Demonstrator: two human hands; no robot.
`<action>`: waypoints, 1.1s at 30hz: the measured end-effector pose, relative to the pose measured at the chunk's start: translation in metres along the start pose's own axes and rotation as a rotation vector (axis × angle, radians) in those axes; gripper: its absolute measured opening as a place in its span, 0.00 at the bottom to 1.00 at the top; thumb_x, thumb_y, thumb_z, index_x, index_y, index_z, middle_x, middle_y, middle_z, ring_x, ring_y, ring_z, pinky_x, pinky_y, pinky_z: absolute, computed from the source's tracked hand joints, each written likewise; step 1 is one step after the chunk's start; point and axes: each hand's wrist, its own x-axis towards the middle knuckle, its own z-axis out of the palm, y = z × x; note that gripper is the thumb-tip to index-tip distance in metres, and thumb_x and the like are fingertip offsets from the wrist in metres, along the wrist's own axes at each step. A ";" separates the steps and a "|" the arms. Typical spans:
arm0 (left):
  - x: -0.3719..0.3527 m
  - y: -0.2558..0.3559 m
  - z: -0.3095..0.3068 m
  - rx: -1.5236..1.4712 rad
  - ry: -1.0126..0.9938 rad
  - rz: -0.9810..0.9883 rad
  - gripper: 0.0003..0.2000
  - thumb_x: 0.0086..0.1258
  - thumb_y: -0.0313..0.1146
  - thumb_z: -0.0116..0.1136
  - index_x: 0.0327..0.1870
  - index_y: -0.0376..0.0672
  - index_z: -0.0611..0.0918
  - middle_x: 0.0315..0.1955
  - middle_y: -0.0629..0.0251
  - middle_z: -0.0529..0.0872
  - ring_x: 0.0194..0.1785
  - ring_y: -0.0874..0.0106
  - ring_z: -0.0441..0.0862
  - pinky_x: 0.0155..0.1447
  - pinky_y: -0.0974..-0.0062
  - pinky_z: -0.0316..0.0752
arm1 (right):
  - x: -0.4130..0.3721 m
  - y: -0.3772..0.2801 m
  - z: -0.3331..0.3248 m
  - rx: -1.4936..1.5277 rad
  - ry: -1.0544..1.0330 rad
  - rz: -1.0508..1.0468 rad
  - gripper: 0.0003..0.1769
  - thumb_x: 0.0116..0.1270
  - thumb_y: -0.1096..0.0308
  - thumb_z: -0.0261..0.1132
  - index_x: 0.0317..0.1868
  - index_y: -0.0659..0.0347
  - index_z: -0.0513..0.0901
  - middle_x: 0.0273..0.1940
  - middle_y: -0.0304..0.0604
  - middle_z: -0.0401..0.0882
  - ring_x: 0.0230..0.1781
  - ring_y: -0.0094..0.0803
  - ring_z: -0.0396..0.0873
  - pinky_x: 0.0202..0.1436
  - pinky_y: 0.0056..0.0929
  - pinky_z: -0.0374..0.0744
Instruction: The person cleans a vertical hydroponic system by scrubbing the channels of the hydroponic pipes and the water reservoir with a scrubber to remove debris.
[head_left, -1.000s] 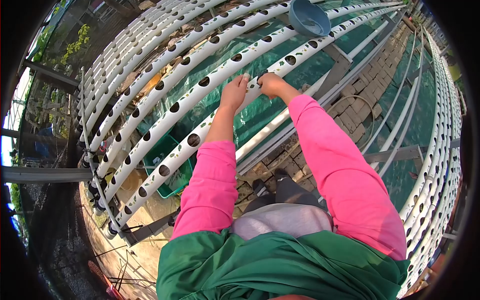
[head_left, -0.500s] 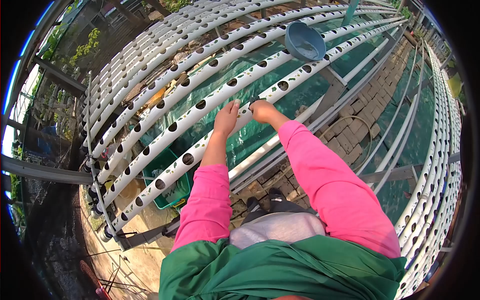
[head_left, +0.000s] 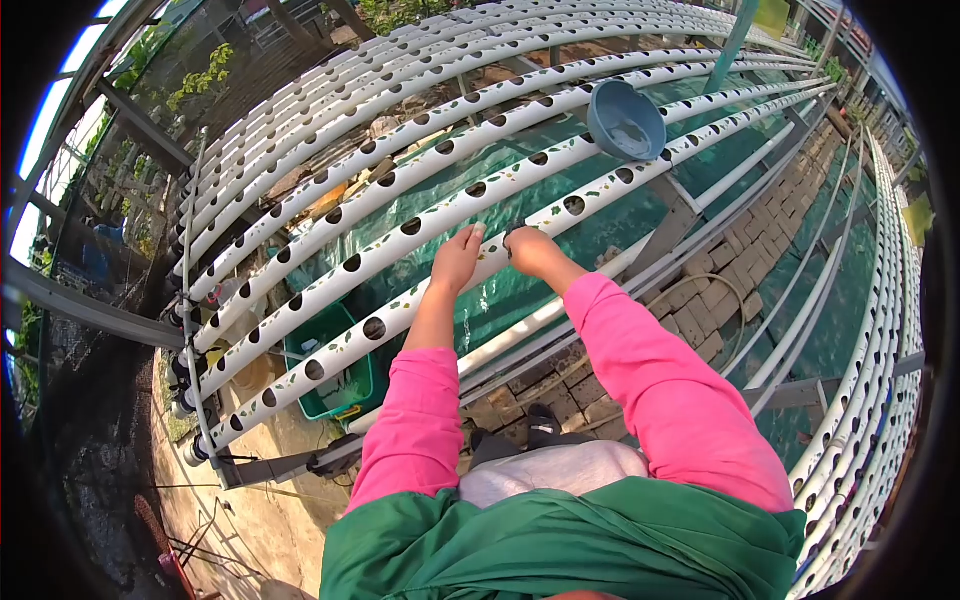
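Observation:
A white hydroponic pipe (head_left: 400,312) with round holes and a printed leaf pattern runs diagonally under both hands. My left hand (head_left: 456,258) is at its far edge, fingers curled and thumb pressed in; whatever it may hold is hidden. Close beside it, my right hand (head_left: 537,252) is closed over the top of the same pipe. Something dark shows at its fingertips, too small to tell whether it is an object or a hole's rim. Farther along to the right, a blue-grey basin (head_left: 627,120) rests tilted on the pipes, with a little water or residue inside.
More white pipes (head_left: 350,263) lie in parallel rows beyond. Under the near rows are green sheeting (head_left: 520,290) and a green tub (head_left: 352,395). A metal frame rail (head_left: 560,322) runs nearest my body. Paving bricks (head_left: 700,300) and another pipe rack (head_left: 880,330) are on the right.
My view has shifted, so pipes and basin sit lower in the picture. Both hands stay by the same pipe; the right hand has turned slightly, and the dark thing at its fingers shows less.

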 end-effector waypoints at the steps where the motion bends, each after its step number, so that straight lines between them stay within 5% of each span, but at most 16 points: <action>1: -0.001 -0.001 0.001 -0.001 0.002 -0.003 0.24 0.74 0.52 0.46 0.62 0.45 0.78 0.52 0.48 0.83 0.58 0.52 0.79 0.61 0.63 0.71 | -0.006 0.001 0.000 0.053 0.061 -0.021 0.12 0.56 0.75 0.62 0.40 0.59 0.87 0.41 0.54 0.84 0.43 0.50 0.83 0.48 0.44 0.80; 9: -0.001 -0.003 -0.006 -0.038 -0.066 -0.045 0.23 0.75 0.49 0.45 0.63 0.44 0.76 0.53 0.49 0.83 0.59 0.51 0.78 0.62 0.62 0.70 | -0.030 -0.011 -0.028 0.551 0.628 -0.058 0.13 0.57 0.79 0.55 0.40 0.63 0.83 0.37 0.54 0.83 0.39 0.48 0.82 0.44 0.41 0.78; 13: -0.021 -0.004 -0.035 0.069 -0.014 -0.044 0.22 0.76 0.47 0.44 0.63 0.43 0.76 0.52 0.47 0.83 0.58 0.50 0.78 0.61 0.61 0.71 | -0.024 -0.034 -0.029 0.892 0.429 -0.012 0.12 0.60 0.77 0.59 0.44 0.64 0.82 0.34 0.51 0.83 0.29 0.40 0.82 0.36 0.33 0.78; 16: -0.042 -0.012 -0.065 0.049 -0.076 -0.134 0.21 0.76 0.46 0.44 0.62 0.43 0.76 0.51 0.46 0.83 0.58 0.49 0.78 0.60 0.60 0.71 | -0.023 -0.063 0.003 0.682 0.297 -0.224 0.14 0.60 0.77 0.59 0.47 0.63 0.82 0.41 0.49 0.84 0.38 0.42 0.82 0.44 0.36 0.79; 18: -0.055 -0.023 -0.076 0.052 -0.106 -0.133 0.21 0.76 0.46 0.44 0.61 0.44 0.77 0.51 0.46 0.83 0.58 0.50 0.78 0.60 0.60 0.71 | -0.020 -0.075 0.035 0.476 0.431 -0.366 0.13 0.60 0.76 0.58 0.45 0.60 0.83 0.45 0.48 0.83 0.45 0.46 0.81 0.49 0.41 0.78; 21: -0.063 -0.050 -0.075 0.071 -0.087 -0.029 0.20 0.76 0.46 0.45 0.60 0.44 0.78 0.49 0.47 0.84 0.56 0.50 0.79 0.59 0.61 0.71 | -0.023 -0.106 0.022 0.292 0.278 -0.122 0.13 0.60 0.75 0.56 0.43 0.57 0.83 0.46 0.48 0.82 0.47 0.49 0.79 0.51 0.45 0.77; 26: -0.073 -0.050 -0.079 0.021 -0.118 -0.068 0.21 0.76 0.47 0.45 0.61 0.45 0.77 0.49 0.47 0.84 0.56 0.50 0.79 0.59 0.62 0.72 | 0.015 -0.093 0.018 0.384 0.264 -0.112 0.11 0.58 0.75 0.57 0.39 0.60 0.84 0.39 0.52 0.83 0.45 0.52 0.79 0.50 0.43 0.77; 28: -0.073 -0.059 -0.078 -0.010 -0.077 -0.015 0.23 0.76 0.49 0.46 0.62 0.43 0.77 0.34 0.56 0.85 0.32 0.67 0.81 0.35 0.69 0.74 | 0.011 -0.080 0.012 0.546 0.405 -0.093 0.12 0.58 0.76 0.57 0.41 0.59 0.84 0.37 0.55 0.83 0.39 0.49 0.83 0.44 0.42 0.79; 29: -0.072 -0.063 -0.077 -0.044 -0.093 -0.046 0.23 0.76 0.50 0.47 0.63 0.43 0.77 0.23 0.65 0.79 0.23 0.75 0.74 0.25 0.74 0.68 | 0.008 -0.075 0.004 0.763 0.318 0.019 0.13 0.59 0.76 0.57 0.43 0.59 0.83 0.35 0.54 0.83 0.33 0.43 0.84 0.38 0.39 0.80; 31: -0.075 -0.062 -0.077 -0.069 -0.098 -0.067 0.23 0.76 0.50 0.47 0.63 0.44 0.77 0.20 0.68 0.75 0.21 0.77 0.71 0.24 0.75 0.66 | -0.002 -0.072 -0.014 1.075 0.252 0.128 0.13 0.63 0.76 0.57 0.46 0.60 0.82 0.31 0.46 0.82 0.21 0.27 0.81 0.24 0.26 0.79; 33: -0.074 -0.060 -0.076 -0.096 -0.094 -0.077 0.23 0.77 0.50 0.47 0.64 0.45 0.76 0.16 0.72 0.71 0.17 0.80 0.67 0.21 0.77 0.62 | -0.012 -0.076 -0.025 1.144 0.266 0.137 0.13 0.63 0.76 0.57 0.46 0.61 0.82 0.33 0.43 0.82 0.22 0.24 0.79 0.25 0.24 0.78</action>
